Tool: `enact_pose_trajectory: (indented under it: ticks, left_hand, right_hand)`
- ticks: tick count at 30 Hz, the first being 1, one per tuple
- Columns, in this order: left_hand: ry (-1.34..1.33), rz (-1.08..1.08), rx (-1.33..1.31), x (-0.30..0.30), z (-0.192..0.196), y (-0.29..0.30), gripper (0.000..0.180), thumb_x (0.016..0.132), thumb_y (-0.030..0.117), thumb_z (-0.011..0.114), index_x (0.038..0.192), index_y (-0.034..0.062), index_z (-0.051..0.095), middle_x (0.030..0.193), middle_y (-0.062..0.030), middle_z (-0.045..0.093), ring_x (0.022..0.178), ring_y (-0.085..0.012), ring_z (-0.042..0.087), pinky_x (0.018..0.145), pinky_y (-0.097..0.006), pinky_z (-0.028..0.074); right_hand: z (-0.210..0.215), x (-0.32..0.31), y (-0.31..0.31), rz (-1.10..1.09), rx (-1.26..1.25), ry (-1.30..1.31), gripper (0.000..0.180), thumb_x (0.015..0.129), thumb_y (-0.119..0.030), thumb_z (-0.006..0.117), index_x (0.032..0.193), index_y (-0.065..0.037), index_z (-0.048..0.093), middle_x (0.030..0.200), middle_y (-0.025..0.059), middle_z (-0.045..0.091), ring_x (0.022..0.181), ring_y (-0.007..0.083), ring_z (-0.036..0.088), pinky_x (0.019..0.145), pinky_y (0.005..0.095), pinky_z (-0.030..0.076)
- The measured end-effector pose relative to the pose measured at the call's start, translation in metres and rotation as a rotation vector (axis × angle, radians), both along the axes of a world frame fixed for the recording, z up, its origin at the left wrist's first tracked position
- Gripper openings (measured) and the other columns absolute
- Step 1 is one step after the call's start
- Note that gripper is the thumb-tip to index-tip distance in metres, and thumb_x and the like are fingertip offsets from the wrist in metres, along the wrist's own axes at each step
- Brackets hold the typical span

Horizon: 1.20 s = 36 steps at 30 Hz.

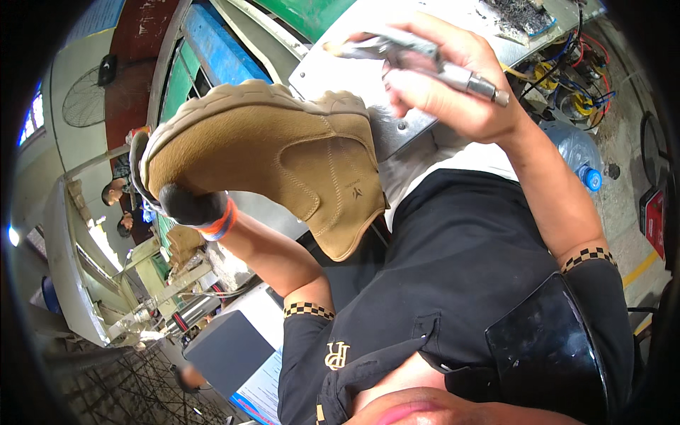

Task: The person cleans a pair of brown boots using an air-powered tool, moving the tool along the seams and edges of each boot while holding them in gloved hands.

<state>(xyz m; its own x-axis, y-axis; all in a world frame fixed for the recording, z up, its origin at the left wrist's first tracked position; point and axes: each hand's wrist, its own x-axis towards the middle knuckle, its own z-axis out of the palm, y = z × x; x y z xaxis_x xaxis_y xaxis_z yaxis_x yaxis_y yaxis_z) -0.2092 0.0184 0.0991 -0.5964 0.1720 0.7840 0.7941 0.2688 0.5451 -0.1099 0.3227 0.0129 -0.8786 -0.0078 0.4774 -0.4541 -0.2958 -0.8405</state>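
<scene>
A tan ankle boot (262,163) with a thick cream lugged sole is held sole-up, its toe to the left and its shaft hanging down to the right. My left hand (190,205), in a dark glove with an orange and blue cuff, is closed on the toe end; part of its fingers is hidden. In my bare right hand (460,92) is a silver metal hand tool (414,55), blurred by motion. It has a brass-coloured tip pointing left and a round fitting at its back end. The tool is above and right of the boot's heel, apart from it.
A metal worktop (333,74) lies behind the boot, with dark debris (517,18) at its far right. Wires and yellow parts (567,92) and a clear plastic bottle (574,152) are at right. A grey box (230,350) stands lower left; people (117,202) are further off.
</scene>
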Motion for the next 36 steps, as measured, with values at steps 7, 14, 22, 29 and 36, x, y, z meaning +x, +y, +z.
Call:
enact_pose_trajectory:
  ticks: [7,14,22,29,36]
  left_hand:
    - [-0.144,-0.080,-0.057,-0.015,0.014,0.015,0.076,0.085,0.050,0.056,0.132,-0.0098,0.049,0.116,-0.0231,0.064,0.106,-0.0325,0.064,0.094,-0.042,0.050]
    - [-0.301,-0.187,0.047,-0.039,0.006,0.004,0.073,0.089,0.048,0.057,0.132,-0.0093,0.049,0.125,-0.0220,0.061,0.113,-0.0315,0.060,0.100,-0.042,0.047]
    - [-0.415,-0.330,0.125,-0.072,-0.009,-0.025,0.070,0.092,0.048,0.051,0.134,-0.0082,0.048,0.127,-0.0223,0.059,0.116,-0.0324,0.059,0.102,-0.045,0.045]
    - [-0.698,-0.526,0.296,-0.073,-0.021,-0.027,0.069,0.092,0.054,0.048,0.132,-0.0015,0.050,0.129,-0.0201,0.057,0.120,-0.0325,0.055,0.104,-0.046,0.043]
    - [-1.105,-0.604,0.905,0.017,-0.009,0.038,0.069,0.090,0.060,0.047,0.131,0.0047,0.052,0.130,-0.0181,0.055,0.122,-0.0325,0.052,0.106,-0.048,0.040]
  right_hand:
    - [0.066,-0.037,-0.021,0.033,0.134,0.446,0.051,0.080,-0.013,0.066,0.127,0.000,0.055,0.103,0.0138,0.067,0.089,0.0217,0.067,0.080,0.0294,0.051]
    - [0.055,-0.088,-0.043,-0.011,0.001,0.732,0.053,0.072,-0.023,0.068,0.118,0.001,0.059,0.092,0.0177,0.066,0.079,0.0272,0.066,0.074,0.0345,0.051]
    - [0.010,-0.058,-0.056,-0.094,0.140,0.246,0.043,0.084,-0.011,0.059,0.126,-0.001,0.060,0.096,0.0092,0.068,0.078,0.0144,0.063,0.075,0.0286,0.051]
    - [-0.021,-0.024,-0.063,0.095,0.029,-0.096,0.049,0.079,-0.011,0.057,0.126,0.001,0.061,0.114,0.0151,0.068,0.101,0.0224,0.064,0.092,0.0333,0.049]
    - [-0.055,-0.012,-0.074,0.071,0.014,-0.069,0.048,0.081,-0.015,0.058,0.126,0.002,0.060,0.118,0.0138,0.064,0.104,0.0209,0.061,0.094,0.0318,0.046]
